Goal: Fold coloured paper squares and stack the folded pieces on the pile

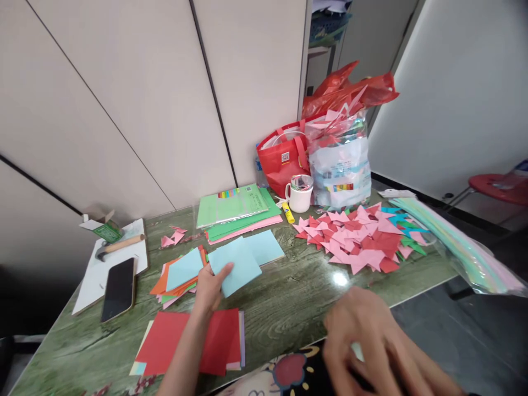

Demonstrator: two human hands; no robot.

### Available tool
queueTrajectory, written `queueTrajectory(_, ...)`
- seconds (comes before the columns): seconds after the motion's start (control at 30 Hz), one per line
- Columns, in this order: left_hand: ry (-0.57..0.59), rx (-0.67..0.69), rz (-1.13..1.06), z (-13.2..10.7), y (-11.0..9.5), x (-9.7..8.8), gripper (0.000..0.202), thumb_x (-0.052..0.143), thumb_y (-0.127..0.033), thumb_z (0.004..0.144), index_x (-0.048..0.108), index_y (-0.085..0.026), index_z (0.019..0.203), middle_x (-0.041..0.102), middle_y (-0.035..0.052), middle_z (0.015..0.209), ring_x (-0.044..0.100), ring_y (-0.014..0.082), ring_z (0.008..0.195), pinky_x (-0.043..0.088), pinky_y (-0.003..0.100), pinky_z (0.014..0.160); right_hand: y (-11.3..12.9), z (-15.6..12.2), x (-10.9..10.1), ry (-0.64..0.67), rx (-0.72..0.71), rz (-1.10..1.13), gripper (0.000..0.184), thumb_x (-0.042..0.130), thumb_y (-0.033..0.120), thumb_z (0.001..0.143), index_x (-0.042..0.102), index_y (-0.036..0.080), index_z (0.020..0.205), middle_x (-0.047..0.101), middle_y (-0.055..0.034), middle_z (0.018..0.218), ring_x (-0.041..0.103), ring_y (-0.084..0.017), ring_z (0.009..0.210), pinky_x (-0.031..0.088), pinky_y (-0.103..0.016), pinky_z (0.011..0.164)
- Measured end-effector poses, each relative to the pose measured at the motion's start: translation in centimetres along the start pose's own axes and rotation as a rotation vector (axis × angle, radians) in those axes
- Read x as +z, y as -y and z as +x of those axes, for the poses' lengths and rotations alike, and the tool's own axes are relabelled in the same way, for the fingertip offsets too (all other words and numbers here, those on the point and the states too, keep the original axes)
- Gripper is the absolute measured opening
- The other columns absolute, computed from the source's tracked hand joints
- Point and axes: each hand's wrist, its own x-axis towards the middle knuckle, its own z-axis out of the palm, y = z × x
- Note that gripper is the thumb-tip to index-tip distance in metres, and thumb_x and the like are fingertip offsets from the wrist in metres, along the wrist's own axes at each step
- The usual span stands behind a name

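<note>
My left hand (209, 289) reaches forward over the green table (289, 308) and pinches a light blue paper square (235, 265) by its near edge. Under and beside it lie a second blue sheet (266, 246) and a fanned stack of coloured sheets (179, 275). A stack of red sheets (185, 341) lies beneath my forearm. My right hand (371, 341) is low at the table's near edge, blurred, with fingers curled; what it holds, if anything, does not show.
A heap of folded pink and red paper pieces (358, 242) lies right of centre. Behind stand a white mug (300, 193), a glue stick (287, 213), a red bag (284, 159) and a clear plastic bag (340, 165). A phone (119, 289) and a hammer (117, 247) lie at left.
</note>
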Motion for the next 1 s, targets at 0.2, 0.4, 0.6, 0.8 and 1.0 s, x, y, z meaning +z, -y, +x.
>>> queueTrajectory(0.2, -0.016, -0.004, -0.021, 0.7, 0.6, -0.5, 0.037, 0.076, -0.021, 0.050, 0.063, -0.011, 0.083, 0.070, 0.0064, 0.078, 0.064, 0.0171, 0.064, 0.051, 0.030, 0.065, 0.9, 2.4, -1.8, 0.389, -0.163, 0.480, 0.041, 0.056, 0.050, 0.071, 0.056, 0.014, 0.051, 0.052, -0.0009, 0.053, 0.047, -0.007, 0.049, 0.036, -0.018, 0.047)
queueTrajectory(0.4, -0.017, -0.024, -0.043, 1.0, 0.9, -0.7, 0.041, 0.077, -0.021, 0.047, 0.063, -0.010, 0.084, 0.070, 0.0074, 0.078, 0.064, 0.0186, 0.065, 0.051, 0.032, 0.065, 1.6, 3.3, -1.7, 0.332, -0.227, 1.067, 0.043, 0.067, 0.040, 0.065, 0.045, 0.016, 0.036, 0.041, 0.0054, 0.038, 0.039, -0.002, 0.035, 0.032, -0.012, 0.037)
queueTrajectory(0.6, -0.039, -0.032, -0.071, 1.7, 1.3, -1.4, 0.037, 0.077, -0.019, 0.048, 0.064, -0.012, 0.082, 0.071, 0.0056, 0.077, 0.064, 0.0175, 0.065, 0.051, 0.031, 0.067, 6.1, 1.6, -1.9, 0.810, -0.121, 1.182, 0.035, 0.064, 0.053, 0.061, 0.060, 0.022, 0.046, 0.059, -0.0039, 0.052, 0.059, -0.013, 0.054, 0.047, -0.015, 0.049)
queueTrajectory(0.8, -0.029, -0.050, -0.064, 2.3, 1.7, -1.5, 0.037, 0.076, -0.019, 0.051, 0.064, -0.011, 0.085, 0.071, 0.0065, 0.079, 0.064, 0.0171, 0.067, 0.051, 0.030, 0.068, 3.9, 3.9, -3.3, 0.791, -0.234, 0.630, 0.040, 0.051, 0.046, 0.077, 0.062, 0.014, 0.056, 0.060, -0.0067, 0.064, 0.057, -0.007, 0.057, 0.044, -0.013, 0.059)
queueTrajectory(1.0, -0.061, -0.043, -0.057, 2.6, 1.6, -1.6, 0.036, 0.076, -0.019, 0.051, 0.064, -0.012, 0.083, 0.071, 0.0063, 0.080, 0.064, 0.0169, 0.067, 0.051, 0.029, 0.067, 1.6, 3.6, -3.6, 0.838, -0.329, 0.522, 0.052, 0.043, 0.054, 0.078, 0.060, 0.015, 0.048, 0.058, -0.0054, 0.054, 0.056, -0.007, 0.051, 0.043, -0.014, 0.056)
